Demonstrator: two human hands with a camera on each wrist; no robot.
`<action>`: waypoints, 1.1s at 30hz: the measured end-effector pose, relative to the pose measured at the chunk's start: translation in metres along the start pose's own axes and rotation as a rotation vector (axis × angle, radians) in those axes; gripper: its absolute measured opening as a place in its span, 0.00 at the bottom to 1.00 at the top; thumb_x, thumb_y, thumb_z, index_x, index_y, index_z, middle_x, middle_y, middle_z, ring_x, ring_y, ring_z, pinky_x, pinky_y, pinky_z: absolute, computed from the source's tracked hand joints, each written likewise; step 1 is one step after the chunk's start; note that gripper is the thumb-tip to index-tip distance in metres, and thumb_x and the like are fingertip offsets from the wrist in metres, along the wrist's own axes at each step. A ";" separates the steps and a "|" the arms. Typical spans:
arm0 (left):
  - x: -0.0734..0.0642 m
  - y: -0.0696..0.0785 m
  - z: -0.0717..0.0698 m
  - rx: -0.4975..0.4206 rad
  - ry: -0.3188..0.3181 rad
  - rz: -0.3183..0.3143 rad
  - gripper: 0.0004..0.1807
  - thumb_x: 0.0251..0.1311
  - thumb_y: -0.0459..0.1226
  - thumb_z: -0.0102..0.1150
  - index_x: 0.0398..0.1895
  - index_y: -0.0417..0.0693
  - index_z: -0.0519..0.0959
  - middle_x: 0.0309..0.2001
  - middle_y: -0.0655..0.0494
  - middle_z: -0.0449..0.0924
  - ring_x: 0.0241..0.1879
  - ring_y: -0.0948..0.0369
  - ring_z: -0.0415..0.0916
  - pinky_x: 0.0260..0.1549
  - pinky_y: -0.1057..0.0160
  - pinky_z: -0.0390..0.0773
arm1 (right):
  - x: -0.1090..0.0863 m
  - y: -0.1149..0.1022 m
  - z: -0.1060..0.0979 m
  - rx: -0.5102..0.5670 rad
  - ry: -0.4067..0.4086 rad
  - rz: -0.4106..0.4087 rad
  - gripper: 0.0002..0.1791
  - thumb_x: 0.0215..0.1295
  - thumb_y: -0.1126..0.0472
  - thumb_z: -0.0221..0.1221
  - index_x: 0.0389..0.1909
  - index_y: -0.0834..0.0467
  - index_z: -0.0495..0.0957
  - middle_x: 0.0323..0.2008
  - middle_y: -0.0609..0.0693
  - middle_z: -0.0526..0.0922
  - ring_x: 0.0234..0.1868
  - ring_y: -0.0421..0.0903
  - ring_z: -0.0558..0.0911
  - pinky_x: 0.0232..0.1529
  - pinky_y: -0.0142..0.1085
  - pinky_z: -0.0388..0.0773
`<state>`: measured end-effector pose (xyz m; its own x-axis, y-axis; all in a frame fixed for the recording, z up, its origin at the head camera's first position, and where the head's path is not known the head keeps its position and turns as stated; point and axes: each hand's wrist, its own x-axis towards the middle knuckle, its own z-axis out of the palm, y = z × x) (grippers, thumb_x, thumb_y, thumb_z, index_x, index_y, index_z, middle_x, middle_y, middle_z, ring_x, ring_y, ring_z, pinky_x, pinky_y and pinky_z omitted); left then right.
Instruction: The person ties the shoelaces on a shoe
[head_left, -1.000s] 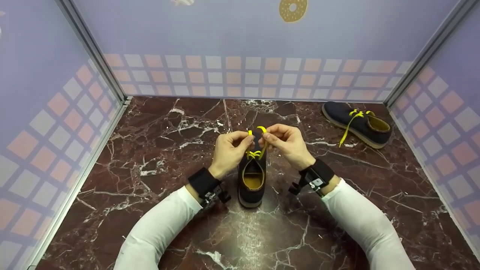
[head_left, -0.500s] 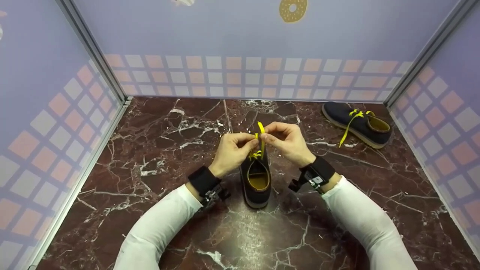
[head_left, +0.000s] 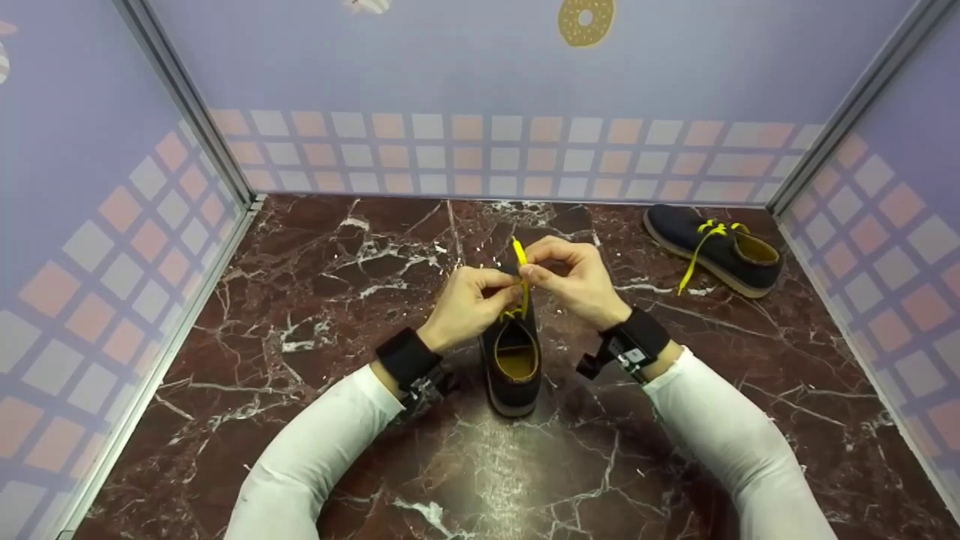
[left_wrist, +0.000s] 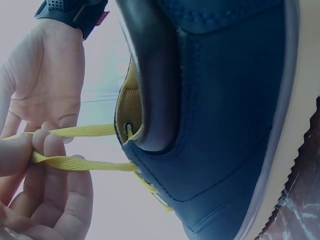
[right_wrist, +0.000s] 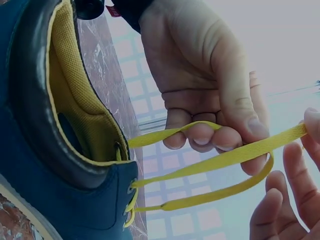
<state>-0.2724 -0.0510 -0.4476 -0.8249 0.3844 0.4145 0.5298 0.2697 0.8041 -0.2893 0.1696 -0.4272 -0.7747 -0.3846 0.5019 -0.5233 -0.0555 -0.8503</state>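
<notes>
A dark navy shoe [head_left: 514,394] with a mustard lining stands at the middle, heel toward me, its toe partly covered by my hands. My left hand [head_left: 466,304] pinches one yellow shoelace [right_wrist: 200,125] above the shoe's tongue. Close against it, my right hand [head_left: 577,281] pinches the other strand between thumb and forefinger, with a short lace end [head_left: 519,251] sticking up. In the right wrist view, the strands cross by the left fingertips [right_wrist: 257,127]. Both strands run taut from the top eyelets in the left wrist view.
A second navy shoe [head_left: 716,247] with a yellow lace lies at the back right, toe toward the back left. Purple panels [head_left: 480,75] with pink and white squares border the dark red marble-patterned surface [head_left: 337,262] at the back and sides.
My left hand has moved right until its fingertips meet those of my right hand. The right hand rose slightly, lifting its lace end. The shoe shifted a little to the right.
</notes>
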 end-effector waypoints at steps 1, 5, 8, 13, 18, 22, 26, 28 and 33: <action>0.000 0.000 0.000 0.010 -0.010 0.005 0.08 0.74 0.33 0.71 0.48 0.39 0.95 0.37 0.44 0.96 0.33 0.66 0.87 0.36 0.74 0.82 | 0.000 0.000 0.000 -0.006 0.001 0.002 0.04 0.73 0.73 0.69 0.40 0.73 0.89 0.42 0.43 0.89 0.47 0.41 0.87 0.47 0.29 0.85; 0.000 0.002 -0.001 0.049 -0.049 0.020 0.08 0.75 0.32 0.70 0.47 0.40 0.95 0.36 0.45 0.94 0.33 0.66 0.84 0.36 0.73 0.79 | 0.003 0.000 0.001 -0.021 0.013 0.006 0.03 0.72 0.75 0.68 0.40 0.74 0.88 0.41 0.42 0.89 0.47 0.41 0.86 0.45 0.28 0.84; 0.001 0.004 -0.001 0.070 -0.067 0.033 0.07 0.75 0.32 0.69 0.45 0.40 0.95 0.34 0.46 0.92 0.32 0.66 0.81 0.36 0.72 0.76 | 0.005 0.000 0.003 -0.025 0.019 0.004 0.03 0.72 0.76 0.68 0.39 0.75 0.87 0.41 0.42 0.89 0.46 0.40 0.86 0.45 0.28 0.84; 0.002 0.005 0.003 0.116 -0.055 0.067 0.08 0.75 0.34 0.69 0.40 0.40 0.94 0.31 0.48 0.91 0.31 0.66 0.79 0.35 0.71 0.75 | 0.009 0.000 0.009 -0.022 0.031 -0.003 0.02 0.71 0.77 0.68 0.39 0.75 0.88 0.40 0.42 0.89 0.45 0.40 0.86 0.46 0.29 0.85; 0.004 0.005 0.005 0.127 -0.030 0.070 0.10 0.75 0.36 0.69 0.37 0.40 0.94 0.28 0.51 0.89 0.30 0.65 0.78 0.34 0.71 0.72 | 0.011 0.000 0.014 -0.014 0.020 0.031 0.02 0.72 0.76 0.69 0.39 0.71 0.89 0.38 0.42 0.89 0.38 0.37 0.86 0.39 0.28 0.84; 0.004 0.003 0.006 0.090 -0.020 0.035 0.12 0.76 0.35 0.67 0.35 0.38 0.92 0.24 0.56 0.83 0.27 0.67 0.74 0.31 0.71 0.69 | 0.011 0.000 0.014 -0.004 -0.007 0.081 0.04 0.74 0.73 0.68 0.42 0.73 0.87 0.33 0.42 0.89 0.28 0.36 0.83 0.30 0.28 0.80; 0.004 0.002 0.004 0.041 0.004 0.001 0.15 0.78 0.37 0.66 0.33 0.37 0.90 0.22 0.63 0.76 0.23 0.70 0.68 0.27 0.71 0.65 | 0.011 0.002 0.007 -0.003 -0.036 0.156 0.09 0.78 0.70 0.65 0.48 0.74 0.87 0.33 0.42 0.91 0.28 0.36 0.82 0.30 0.28 0.79; 0.004 0.001 0.003 0.024 0.022 -0.005 0.17 0.79 0.37 0.66 0.30 0.36 0.89 0.21 0.65 0.73 0.22 0.70 0.66 0.26 0.71 0.63 | 0.010 0.003 0.003 -0.016 -0.047 0.203 0.11 0.80 0.68 0.64 0.51 0.74 0.88 0.35 0.40 0.92 0.29 0.35 0.82 0.31 0.28 0.79; 0.004 -0.001 0.001 -0.002 0.057 -0.014 0.20 0.80 0.37 0.64 0.27 0.32 0.85 0.22 0.63 0.73 0.22 0.69 0.66 0.27 0.71 0.64 | 0.006 0.008 -0.009 -0.078 -0.087 0.329 0.15 0.83 0.65 0.61 0.52 0.73 0.89 0.28 0.38 0.89 0.25 0.34 0.80 0.28 0.27 0.77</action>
<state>-0.2764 -0.0490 -0.4471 -0.8421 0.3299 0.4266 0.5177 0.2730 0.8108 -0.3009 0.1748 -0.4298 -0.8752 -0.4473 0.1843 -0.2784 0.1542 -0.9480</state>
